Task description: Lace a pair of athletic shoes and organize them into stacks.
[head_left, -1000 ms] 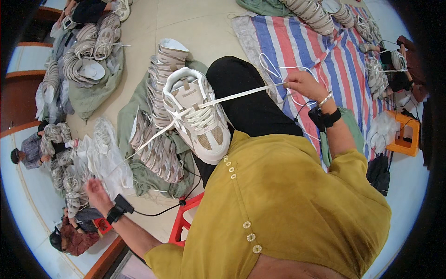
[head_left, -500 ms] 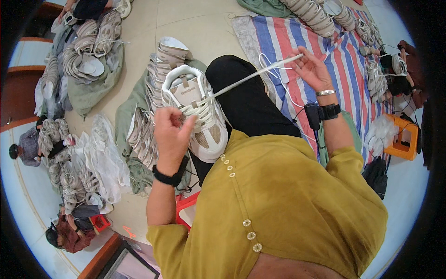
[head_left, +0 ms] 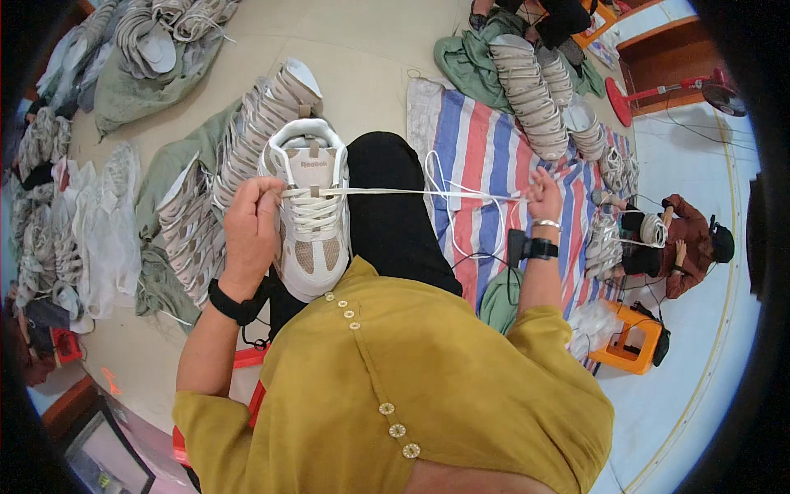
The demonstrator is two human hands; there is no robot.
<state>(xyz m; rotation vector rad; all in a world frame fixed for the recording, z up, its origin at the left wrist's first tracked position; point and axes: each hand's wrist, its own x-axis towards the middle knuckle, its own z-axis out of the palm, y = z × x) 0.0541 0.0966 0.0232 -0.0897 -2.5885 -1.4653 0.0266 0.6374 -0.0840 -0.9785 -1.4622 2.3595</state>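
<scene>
The white-and-beige shoe [head_left: 309, 235] is carrying small lettering on its tongue [head_left: 311, 168] and is resting just left of the black-clad knee [head_left: 383, 165]. The left hand [head_left: 253, 224], grip closed, is pinching the lace [head_left: 387, 192] beside it; the right hand [head_left: 543, 196], fingers curled, is holding the lace taut. Stacked shoes [head_left: 259, 111] are lying on green cloth [head_left: 170, 163].

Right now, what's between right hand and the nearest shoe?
Head view: a taut white lace, above the black-clad knee and striped sheet; looser white strands lie on the sheet.
</scene>
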